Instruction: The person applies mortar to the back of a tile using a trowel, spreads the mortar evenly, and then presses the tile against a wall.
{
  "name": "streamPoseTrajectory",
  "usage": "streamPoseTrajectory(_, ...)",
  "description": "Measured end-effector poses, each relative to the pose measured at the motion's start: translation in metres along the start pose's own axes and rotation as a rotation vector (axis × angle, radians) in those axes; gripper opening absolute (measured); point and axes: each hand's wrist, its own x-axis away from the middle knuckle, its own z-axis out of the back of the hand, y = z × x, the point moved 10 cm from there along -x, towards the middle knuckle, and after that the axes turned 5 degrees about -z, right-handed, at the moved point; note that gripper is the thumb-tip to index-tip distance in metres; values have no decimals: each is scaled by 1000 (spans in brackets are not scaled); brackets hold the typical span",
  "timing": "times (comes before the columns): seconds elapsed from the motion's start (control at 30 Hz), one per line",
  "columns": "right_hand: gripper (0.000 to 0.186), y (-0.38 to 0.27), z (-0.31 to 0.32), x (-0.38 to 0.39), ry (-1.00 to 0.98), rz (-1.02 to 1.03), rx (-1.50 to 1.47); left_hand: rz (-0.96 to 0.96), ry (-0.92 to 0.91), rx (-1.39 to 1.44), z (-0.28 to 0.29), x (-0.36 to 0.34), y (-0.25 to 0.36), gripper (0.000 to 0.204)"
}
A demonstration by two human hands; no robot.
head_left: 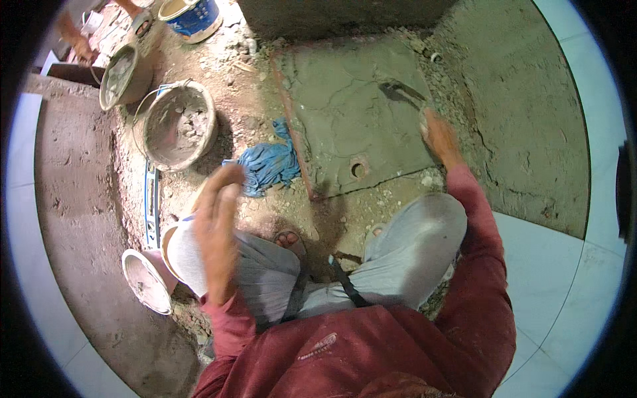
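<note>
My right hand (440,137) is closed around the handle of a trowel (401,91), its dark blade over the far right part of a square slab of grey mortar (352,119). A round hole (358,168) goes into the slab near its front edge. Above my left knee, my left hand (222,215) is raised with its fingers stretched out, slightly blurred, holding nothing that shows. Just beyond it lies a crumpled blue cloth (269,167), beside the slab's left edge.
To the left stand a bucket with grey mortar remains (179,126) and a tilted bucket (126,76), whose handle another person's hand (84,52) touches. A blue bucket (192,20) is farther off. A spirit level (152,205) and a small whitish bucket (149,280) are near my left leg.
</note>
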Motion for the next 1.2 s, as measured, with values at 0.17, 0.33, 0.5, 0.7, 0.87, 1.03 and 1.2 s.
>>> streamPoseTrajectory(0.17,41,-20,16,-7,85,-143,-253,266,-3,-57,-77,-10,-184,50)
streamPoseTrajectory(0.33,48,34,-14,-14,-188,-83,-340,436,24,-289,-121,-2,-264,55)
streamPoseTrajectory(0.5,41,27,-46,8,-542,-503,-1119,774,30,232,-122,39,-355,72)
streamPoseTrajectory(0.7,45,37,-84,-8,-553,-621,-1151,755,22,436,-168,30,-305,75)
streamPoseTrajectory(0.87,56,-48,-88,-27,-718,-373,-1012,773,71,463,-167,29,-314,79)
streamPoseTrajectory(1.03,61,-116,-78,-27,-448,330,-101,624,102,530,-140,33,-326,78)
streamPoseTrajectory(1.2,37,14,-21,-43,-199,65,88,738,57,45,-166,27,-303,95)
